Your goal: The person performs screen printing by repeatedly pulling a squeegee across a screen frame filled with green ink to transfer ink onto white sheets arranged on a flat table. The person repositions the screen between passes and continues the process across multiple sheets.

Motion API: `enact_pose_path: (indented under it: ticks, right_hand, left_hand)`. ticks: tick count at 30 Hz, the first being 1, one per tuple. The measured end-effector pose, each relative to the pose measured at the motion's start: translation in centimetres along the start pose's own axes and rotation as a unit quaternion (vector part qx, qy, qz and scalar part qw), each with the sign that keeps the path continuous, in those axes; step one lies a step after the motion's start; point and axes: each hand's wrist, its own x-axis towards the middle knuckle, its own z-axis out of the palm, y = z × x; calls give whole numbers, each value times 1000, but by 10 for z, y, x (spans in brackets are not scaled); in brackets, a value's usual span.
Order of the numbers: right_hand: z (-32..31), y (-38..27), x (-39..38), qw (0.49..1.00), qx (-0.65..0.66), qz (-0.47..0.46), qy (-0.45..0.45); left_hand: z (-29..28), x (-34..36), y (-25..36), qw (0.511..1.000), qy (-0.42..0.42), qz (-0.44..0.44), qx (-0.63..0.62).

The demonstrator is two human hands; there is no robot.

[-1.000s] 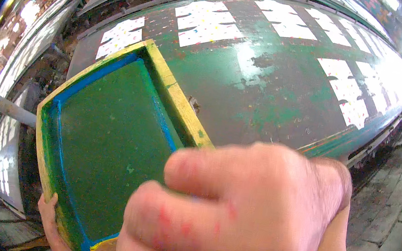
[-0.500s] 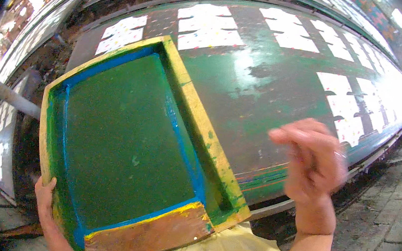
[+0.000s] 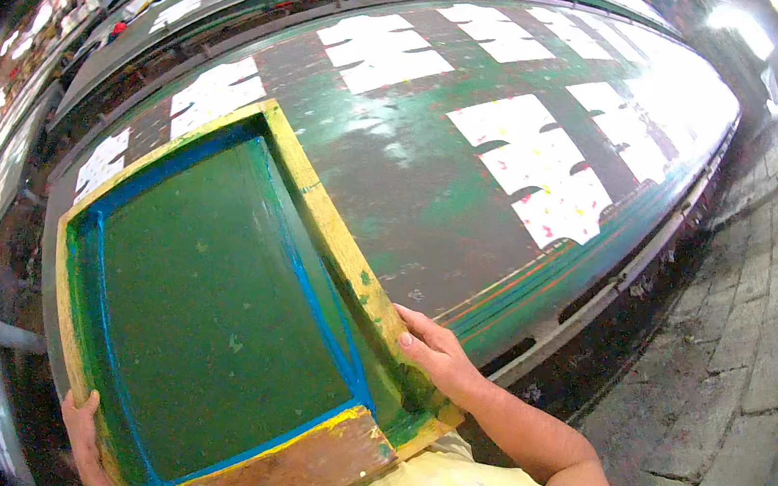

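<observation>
Yellow rect. frame, smooth grn panel

Left hand: most of its fingers are lost to me behind the left rail of the frame; its forearm runs out of view below.
Right hand: I can't make out where every fingertip sits past the frame's right rail.
Frame: its near left corner is cut off at the lower edge.
Brown board: cut off there too, at the frame's near end.
Counter: partly hidden under the frame.
White pieces: those farthest from the frame dissolve in glare.
Clutter: beyond the frame's far left, too small to tell.
</observation>
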Motion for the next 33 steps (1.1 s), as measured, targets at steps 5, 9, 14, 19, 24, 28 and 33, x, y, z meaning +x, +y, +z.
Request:
enact_pose_path:
  ticks: [5, 9, 14, 19, 24, 28, 33]
  right_hand:
    - [-38, -10, -12, 999, 49, -10, 20]
    - [-41, -13, -5, 997, 52, -34, 39]
    - [-35, -31, 12, 998, 28, -30, 54]
    - [-57, -52, 33, 996, -38, -67, 52]
    - [-120, -71, 57, 994, -72, -47, 70]
    - [-202, -85, 69, 977, -142, -41, 151]
    - [-342, -91, 85, 971, -114, -71, 197]
  left_hand:
    - [17, 5, 31, 999, -26, 41, -10]
    - [19, 25, 20, 998, -23, 51, -41]
    - [47, 75, -9, 997, -22, 66, -28]
    - [88, 87, -9, 990, -49, 65, -116]
    - [142, 86, 58, 980, -76, 66, -171]
    - [222, 61, 131, 987, -22, 71, -143]
    - [325, -18, 242, 972, -41, 77, -216]
